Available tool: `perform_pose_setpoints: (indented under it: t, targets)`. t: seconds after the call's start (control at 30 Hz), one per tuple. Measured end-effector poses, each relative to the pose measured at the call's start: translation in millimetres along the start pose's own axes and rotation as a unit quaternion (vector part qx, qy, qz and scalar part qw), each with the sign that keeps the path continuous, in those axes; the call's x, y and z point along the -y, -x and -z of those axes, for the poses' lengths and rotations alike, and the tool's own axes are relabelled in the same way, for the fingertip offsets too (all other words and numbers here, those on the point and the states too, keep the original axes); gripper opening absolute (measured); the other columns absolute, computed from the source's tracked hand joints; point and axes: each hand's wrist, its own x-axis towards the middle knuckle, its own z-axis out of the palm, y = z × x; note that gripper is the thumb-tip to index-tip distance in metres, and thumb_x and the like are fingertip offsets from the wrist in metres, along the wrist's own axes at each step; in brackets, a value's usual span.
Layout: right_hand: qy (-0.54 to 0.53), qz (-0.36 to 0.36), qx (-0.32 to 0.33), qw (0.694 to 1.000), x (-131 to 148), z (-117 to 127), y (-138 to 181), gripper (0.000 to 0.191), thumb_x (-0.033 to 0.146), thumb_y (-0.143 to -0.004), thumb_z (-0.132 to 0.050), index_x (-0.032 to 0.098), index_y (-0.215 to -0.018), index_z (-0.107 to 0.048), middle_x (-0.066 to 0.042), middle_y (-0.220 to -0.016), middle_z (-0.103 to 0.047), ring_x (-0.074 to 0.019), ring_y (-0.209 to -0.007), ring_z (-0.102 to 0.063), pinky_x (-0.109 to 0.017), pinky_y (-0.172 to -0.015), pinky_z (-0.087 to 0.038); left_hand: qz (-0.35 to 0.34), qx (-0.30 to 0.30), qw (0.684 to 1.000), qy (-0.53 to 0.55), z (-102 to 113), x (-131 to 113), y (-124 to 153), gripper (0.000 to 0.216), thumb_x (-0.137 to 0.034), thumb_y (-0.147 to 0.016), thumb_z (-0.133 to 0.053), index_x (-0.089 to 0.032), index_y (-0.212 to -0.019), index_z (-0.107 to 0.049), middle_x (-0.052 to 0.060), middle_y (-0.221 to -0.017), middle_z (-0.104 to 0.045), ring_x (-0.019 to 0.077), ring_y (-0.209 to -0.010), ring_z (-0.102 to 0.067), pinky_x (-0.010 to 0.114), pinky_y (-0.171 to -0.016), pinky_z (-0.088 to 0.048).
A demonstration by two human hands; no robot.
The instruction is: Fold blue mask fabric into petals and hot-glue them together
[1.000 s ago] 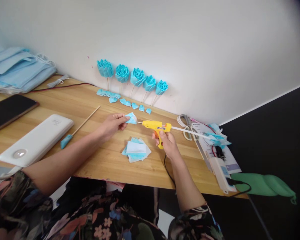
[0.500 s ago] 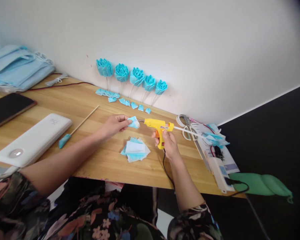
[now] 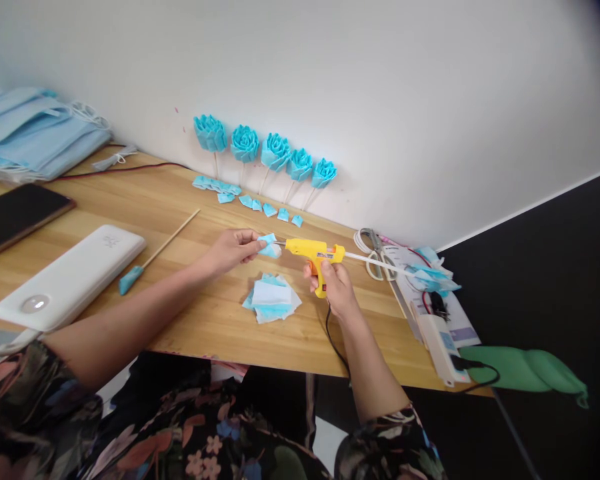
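Observation:
Between thumb and fingers, my left hand pinches a small folded piece of blue and white mask fabric. My right hand is wrapped round the handle of a yellow hot glue gun, fingers at its orange trigger. The metal nozzle points left and overlaps the fabric piece. A long white glue stick sticks out of the gun's back. Below the hands lies a stack of cut fabric squares. Left of my left hand is a wooden stick with a blue wrapped tip.
Several blue fabric roses on sticks lean on the wall, with folded petals before them. At left are face masks, a phone and a white power bank. Scissors and a power strip lie at right.
The glue gun has moved slightly left, so its nozzle now reaches over the fabric piece in my left hand. Both hands keep their grips.

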Motion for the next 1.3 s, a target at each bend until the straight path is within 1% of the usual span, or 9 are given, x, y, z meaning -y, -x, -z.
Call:
perform_pose_setpoints:
  t: [0.27,0.5,0.63,0.73,0.83,0.93,1.07,1.2,1.3]
  targets:
    - [0.008,0.000,-0.005,1.000,-2,0,-1,0.047,0.061,-0.087,-0.053,0.017,-0.075,-0.063,-0.002,-0.070,-0.059,-0.0078,-0.052,-0.043,-0.021,-0.048,-0.044,-0.021,0.008,1.000,0.001,1,5,-1,0.025,-0.038,-0.073,-0.068,-0.016,-0.066,-0.058,-0.005,-0.052,-0.047,0.0071,-0.048,-0.040,0.021,-0.049,-0.028]
    - [0.025,-0.001,-0.009,1.000,-1,-1,0,0.047,0.062,-0.087,-0.052,0.018,-0.074,-0.061,-0.001,-0.069,-0.057,-0.0075,-0.051,-0.042,-0.021,-0.048,-0.043,-0.037,0.014,0.999,-0.003,2,4,1,0.026,-0.039,-0.074,-0.067,-0.016,-0.065,-0.058,-0.005,-0.053,-0.047,0.0075,-0.049,-0.041,0.022,-0.050,-0.030]
    - [0.068,0.033,-0.011,0.997,-7,3,0,0.046,0.061,-0.089,-0.049,0.019,-0.077,-0.062,-0.002,-0.071,-0.061,-0.0093,-0.053,-0.046,-0.023,-0.050,-0.044,-0.041,0.020,0.999,0.009,2,5,0,0.027,-0.039,-0.075,-0.067,-0.016,-0.065,-0.057,-0.005,-0.053,-0.047,0.0074,-0.050,-0.040,0.022,-0.051,-0.031]
    - [0.149,0.068,-0.010,0.986,-12,8,0,0.042,0.056,-0.091,-0.049,0.019,-0.083,-0.067,-0.004,-0.080,-0.068,-0.0101,-0.056,-0.051,-0.025,-0.055,-0.047,-0.048,0.030,0.998,0.023,3,6,-1,0.026,-0.039,-0.075,-0.067,-0.016,-0.067,-0.057,-0.005,-0.053,-0.048,0.0073,-0.050,-0.041,0.022,-0.052,-0.031]
    - [0.196,0.079,-0.028,0.977,-11,11,0,0.041,0.055,-0.091,-0.051,0.019,-0.095,-0.069,-0.007,-0.097,-0.073,-0.0132,-0.067,-0.060,-0.024,-0.056,-0.049,-0.060,0.033,0.997,0.046,3,7,-2,0.026,-0.039,-0.076,-0.067,-0.016,-0.068,-0.057,-0.004,-0.053,-0.050,0.0072,-0.050,-0.041,0.022,-0.052,-0.032]
    - [0.154,0.057,-0.087,0.983,-7,14,-4,0.048,0.060,-0.090,-0.046,0.018,-0.100,-0.069,-0.010,-0.102,-0.075,-0.0148,-0.071,-0.064,-0.022,-0.049,-0.047,-0.063,0.024,0.996,0.063,4,7,-2,0.027,-0.039,-0.077,-0.068,-0.016,-0.067,-0.056,-0.004,-0.053,-0.050,0.0071,-0.049,-0.040,0.022,-0.052,-0.031]
    - [0.059,-0.003,-0.175,0.983,-9,23,-14,0.056,0.064,-0.090,-0.042,0.015,-0.100,-0.068,-0.013,-0.096,-0.076,-0.0134,-0.066,-0.064,-0.020,-0.046,-0.047,-0.062,0.007,0.995,0.081,5,7,-2,0.031,-0.039,-0.077,-0.068,-0.017,-0.061,-0.053,-0.004,-0.050,-0.049,0.0069,-0.047,-0.038,0.022,-0.051,-0.030]
    - [0.023,-0.125,-0.173,0.977,-14,41,-19,0.054,0.063,-0.085,-0.054,0.012,-0.095,-0.067,-0.013,-0.086,-0.077,-0.0091,-0.050,-0.056,-0.018,-0.041,-0.045,-0.049,-0.023,0.995,0.082,6,2,1,0.027,-0.034,-0.078,-0.066,-0.017,-0.060,-0.053,-0.003,-0.050,-0.050,0.0073,-0.047,-0.039,0.022,-0.050,-0.031]
    - [0.035,-0.148,-0.186,0.971,-15,58,-15,0.051,0.061,-0.087,-0.054,0.012,-0.093,-0.067,-0.011,-0.080,-0.077,-0.0066,-0.043,-0.050,-0.017,-0.039,-0.043,-0.042,-0.037,0.995,0.083,6,-1,3,0.027,-0.030,-0.078,-0.065,-0.018,-0.059,-0.052,-0.003,-0.050,-0.050,0.0076,-0.047,-0.040,0.022,-0.049,-0.032]
